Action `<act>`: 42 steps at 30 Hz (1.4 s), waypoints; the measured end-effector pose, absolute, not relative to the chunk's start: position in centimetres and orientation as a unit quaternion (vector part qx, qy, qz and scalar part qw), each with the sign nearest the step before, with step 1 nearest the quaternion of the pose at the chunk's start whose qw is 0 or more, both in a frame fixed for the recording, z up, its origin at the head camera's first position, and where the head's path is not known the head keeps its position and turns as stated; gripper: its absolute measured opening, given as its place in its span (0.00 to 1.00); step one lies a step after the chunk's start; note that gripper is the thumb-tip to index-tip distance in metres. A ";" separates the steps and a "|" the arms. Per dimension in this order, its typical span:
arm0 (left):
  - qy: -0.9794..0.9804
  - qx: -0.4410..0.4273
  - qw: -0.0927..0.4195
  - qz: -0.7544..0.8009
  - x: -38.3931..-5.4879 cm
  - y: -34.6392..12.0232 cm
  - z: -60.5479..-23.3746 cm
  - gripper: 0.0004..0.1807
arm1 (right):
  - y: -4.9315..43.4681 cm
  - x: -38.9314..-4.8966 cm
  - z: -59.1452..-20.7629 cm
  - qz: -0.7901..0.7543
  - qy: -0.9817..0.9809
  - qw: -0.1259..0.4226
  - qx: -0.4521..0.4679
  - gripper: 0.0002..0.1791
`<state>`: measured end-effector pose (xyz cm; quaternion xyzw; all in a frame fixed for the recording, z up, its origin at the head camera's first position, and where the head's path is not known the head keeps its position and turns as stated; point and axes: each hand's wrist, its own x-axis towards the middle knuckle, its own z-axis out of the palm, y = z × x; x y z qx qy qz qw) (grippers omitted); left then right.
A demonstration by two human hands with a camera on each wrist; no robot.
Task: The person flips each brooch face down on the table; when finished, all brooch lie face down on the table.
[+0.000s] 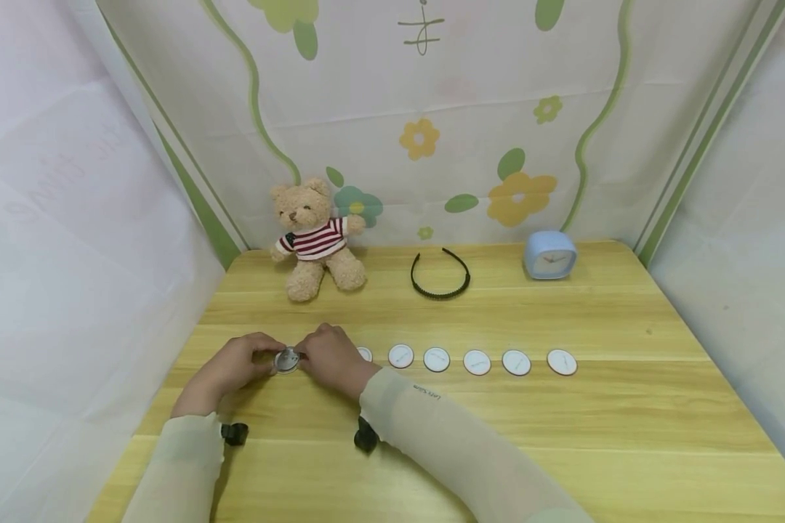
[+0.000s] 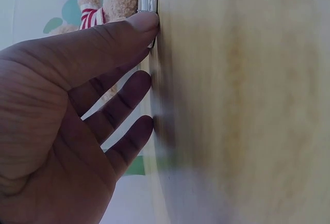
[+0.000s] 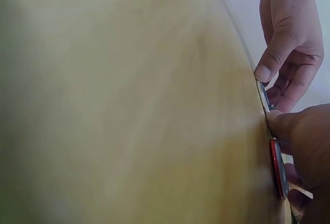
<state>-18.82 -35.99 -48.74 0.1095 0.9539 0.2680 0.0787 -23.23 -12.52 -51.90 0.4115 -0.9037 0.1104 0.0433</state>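
Observation:
A round pin badge (image 1: 287, 359) lies on the wooden table with its silver back and pin facing up. My left hand (image 1: 243, 357) pinches its left edge between thumb and index finger; the other fingers are spread beside it in the left wrist view. On the opposite edge, my right hand (image 1: 330, 357) grips the badge with thumb and fingertips. Part of the badge's rim is covered by the fingers. Close to the right hand, a white round badge (image 1: 365, 353) is partly hidden behind it. A red-edged badge (image 3: 279, 170) shows beside that hand in the right wrist view.
Several white round badges (image 1: 477, 362) run in a row to the right. Behind them are a teddy bear (image 1: 314, 240) in a striped shirt, a black headband (image 1: 440, 296) and a blue clock (image 1: 550, 256). A printed cloth (image 1: 366, 87) hangs at the table's back edge.

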 end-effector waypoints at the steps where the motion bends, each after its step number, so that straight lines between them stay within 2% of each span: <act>1: 0.954 0.109 0.079 0.267 -18.8 -36.0 -48.7 0.18 | -12.5 -23.2 -51.9 0.110 -0.904 0.044 0.411 0.14; 12: 0.953 0.104 0.085 0.271 -18.9 -36.0 -48.7 0.19 | -11.9 -22.5 -50.7 0.094 -0.898 0.054 0.427 0.17; 15: 0.953 0.099 0.090 0.271 -18.9 -35.9 -48.7 0.20 | -11.1 -22.2 -49.9 0.063 -0.901 0.057 0.426 0.23; 19: 0.953 0.087 0.104 0.269 -19.0 -35.7 -48.5 0.26 | -9.5 -22.2 -48.9 0.043 -0.908 0.056 0.413 0.33; 23: 0.953 0.082 0.106 0.270 -19.3 -35.4 -48.4 0.33 | -8.1 -22.7 -48.4 0.038 -0.915 0.063 0.396 0.36; 27: 0.962 0.081 0.078 0.249 -19.7 -34.2 -48.3 0.39 | -7.1 -23.5 -48.2 0.020 -0.922 0.067 0.381 0.38; 33: 0.979 0.071 0.009 0.188 -20.5 -30.8 -48.3 0.50 | -5.7 -24.6 -48.3 0.005 -0.934 0.065 0.352 0.41; 37: 0.985 0.067 -0.034 0.154 -21.1 -28.2 -48.1 0.51 | -4.6 -25.3 -48.4 0.017 -0.943 0.064 0.326 0.42; 42: 0.989 0.057 -0.062 0.122 -22.1 -25.7 -47.8 0.51 | -2.8 -26.3 -48.2 0.043 -0.954 0.063 0.291 0.43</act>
